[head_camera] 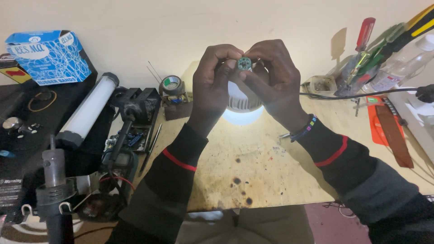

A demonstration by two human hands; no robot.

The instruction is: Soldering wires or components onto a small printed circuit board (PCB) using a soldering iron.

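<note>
My left hand [212, 83] and my right hand [275, 77] are raised together over the workbench, fingertips meeting on a small round green circuit board [244, 63]. Both hands pinch its edges. Right behind and below the hands stands a white lamp bulb [242, 108], lit and glowing, partly hidden by my fingers. A beaded bracelet sits on my right wrist. Dark sleeves with a red stripe cover both forearms.
A stained wooden bench top [253, 167] lies below. At left are a white tube light [88, 110], a blue box [47, 56], a tape roll [171, 84], a multimeter [120, 162] and a soldering tool stand [54, 180]. At right are screwdrivers [364, 36], a black cable [361, 95] and an orange mat [389, 126].
</note>
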